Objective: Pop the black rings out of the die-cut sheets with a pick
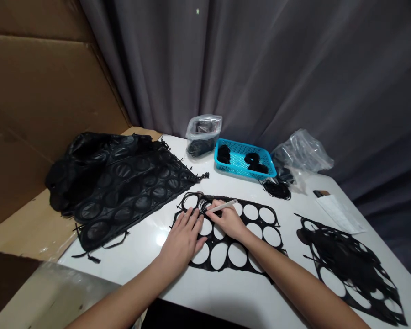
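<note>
A black rubber sheet (256, 226) with round holes punched out lies flat on the white table (226, 292) in front of me. My left hand (185, 235) rests flat on its left part, fingers stretched out and together. My right hand (228, 219) is closed on a thin white stick-like tool (224, 206), whose tip touches a cluster of thin black rings (204, 205) still in the sheet's upper left corner.
A stack of unpunched black sheets (123, 187) lies at left. A blue basket (243, 160) holds black rings, a zip bag (202, 135) stands beside it, a crumpled clear bag (299, 153) and loose rings (277, 188) at right. Spent sheets (349, 267) and a paper (339, 212) lie right.
</note>
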The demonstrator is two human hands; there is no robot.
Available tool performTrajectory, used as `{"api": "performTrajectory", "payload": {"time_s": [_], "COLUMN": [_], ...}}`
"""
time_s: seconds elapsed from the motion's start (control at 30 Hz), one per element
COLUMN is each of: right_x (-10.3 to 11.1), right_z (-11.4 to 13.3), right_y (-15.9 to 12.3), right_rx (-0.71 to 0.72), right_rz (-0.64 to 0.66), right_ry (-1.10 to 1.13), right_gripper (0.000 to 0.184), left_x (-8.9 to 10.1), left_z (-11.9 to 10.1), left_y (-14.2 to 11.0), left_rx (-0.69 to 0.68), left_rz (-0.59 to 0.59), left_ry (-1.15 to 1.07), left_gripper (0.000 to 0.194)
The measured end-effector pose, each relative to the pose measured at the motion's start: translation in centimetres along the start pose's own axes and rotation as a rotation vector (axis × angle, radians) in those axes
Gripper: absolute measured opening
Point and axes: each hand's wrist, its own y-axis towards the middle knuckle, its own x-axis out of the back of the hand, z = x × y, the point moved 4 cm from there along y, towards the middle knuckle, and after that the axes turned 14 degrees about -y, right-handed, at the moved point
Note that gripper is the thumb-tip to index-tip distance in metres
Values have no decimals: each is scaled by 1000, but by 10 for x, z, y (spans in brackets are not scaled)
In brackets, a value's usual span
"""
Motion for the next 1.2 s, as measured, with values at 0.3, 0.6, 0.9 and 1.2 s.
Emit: {"api": "performTrajectory", "payload": {"time_s": [0.3, 0.6, 0.9, 1.2], "right_x": [-7, 55, 54, -2], "right_z": [10, -31, -18, 32], "right_y": [-10, 36, 15, -46], "right_rx": [257, -2, -230, -63], "right_rz": [-49, -360, -167, 103], "right_ry": [-251, -562, 6, 63], "right_gripper": [14, 20, 24, 15], "left_x": [3, 3, 20, 13], "left_z": [-2, -3, -12, -28], "left_y": [1, 2, -22, -50], "left_rx": [1, 8, -40, -71], "left_rz": [16, 36, -89, -82], "left_ry": [17, 22, -86, -54], "left_gripper": [49, 52, 42, 44]}}
